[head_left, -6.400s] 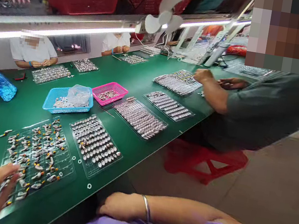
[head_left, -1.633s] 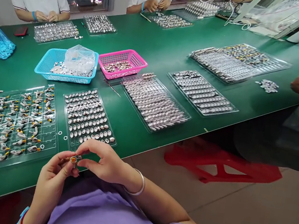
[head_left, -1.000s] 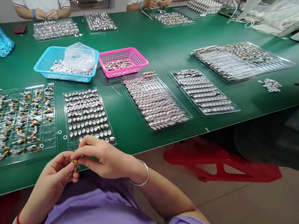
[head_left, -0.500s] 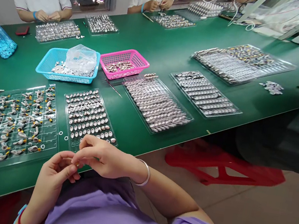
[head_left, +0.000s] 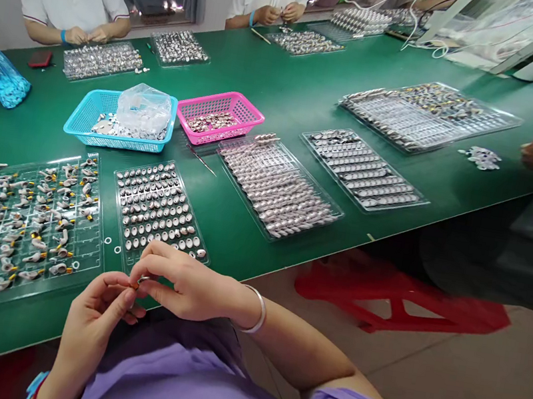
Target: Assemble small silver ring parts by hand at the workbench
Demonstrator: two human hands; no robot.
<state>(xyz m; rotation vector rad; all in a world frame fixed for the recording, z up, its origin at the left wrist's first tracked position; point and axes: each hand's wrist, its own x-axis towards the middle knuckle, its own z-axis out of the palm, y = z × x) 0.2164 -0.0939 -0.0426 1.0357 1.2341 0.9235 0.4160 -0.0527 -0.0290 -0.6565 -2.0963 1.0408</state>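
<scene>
My left hand [head_left: 99, 315] is closed, thumb and forefinger pinching a small earbud part [head_left: 135, 285] that shows an orange bit. From the other side my right hand [head_left: 179, 283] also pinches this part, fingertips touching those of the left; most of it is hidden. Just beyond the hands lies a clear tray of small oval shells [head_left: 161, 206] in rows. Left of it is a larger clear tray [head_left: 97, 237] with white-grey stemmed earbud pieces [head_left: 37, 241], many with yellow-orange ends. A few small white rings [head_left: 117, 249] lie between the trays.
Behind the trays stand a blue basket [head_left: 85, 134] with a plastic bag in it and a pink basket [head_left: 253, 120]. Tweezers [head_left: 202, 159] lie near them. More filled trays [head_left: 278, 188] extend rightward. Co-workers sit across the green table [head_left: 265, 78] and at right; a red stool [head_left: 401, 308] is below.
Both hands stay together at the table's edge. The right fingers have shifted slightly, and more of the orange bit now shows between the fingertips. The view has moved a little.
</scene>
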